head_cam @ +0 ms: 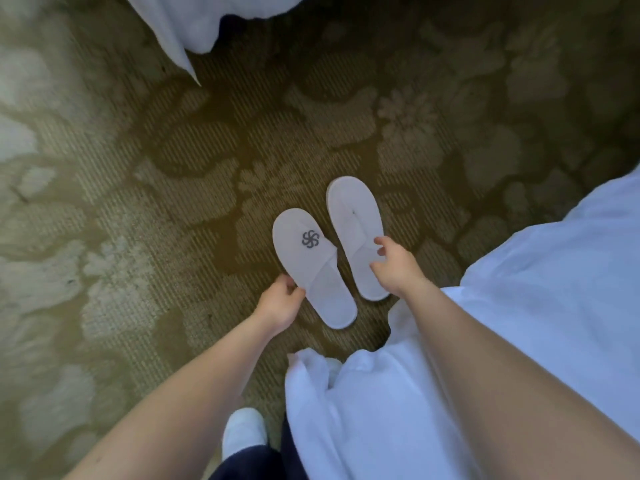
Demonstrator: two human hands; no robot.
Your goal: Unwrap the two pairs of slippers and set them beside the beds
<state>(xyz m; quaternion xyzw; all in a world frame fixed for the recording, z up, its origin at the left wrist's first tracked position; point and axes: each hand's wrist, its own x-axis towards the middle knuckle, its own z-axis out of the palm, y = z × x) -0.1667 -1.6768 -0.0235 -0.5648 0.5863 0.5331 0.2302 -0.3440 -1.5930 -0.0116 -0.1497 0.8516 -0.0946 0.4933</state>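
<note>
Two white slippers lie side by side on the patterned carpet, without wrapping. The left slipper [311,265] shows a grey pinwheel logo on its toe cover; my left hand [278,301] pinches its left edge near the heel. The right slipper [353,223] lies sole up or plain side up, a little farther away. My right hand [394,266] hovers over its heel end with fingers spread and curled, touching or just above it. The second pair is not in view.
White bedding [540,299] of one bed hangs down at the right, close to the slippers. Another bed's white sheet [187,26] hangs at the top left. Olive floral carpet [138,202] fills the space between. My white shoe [242,431] stands at the bottom.
</note>
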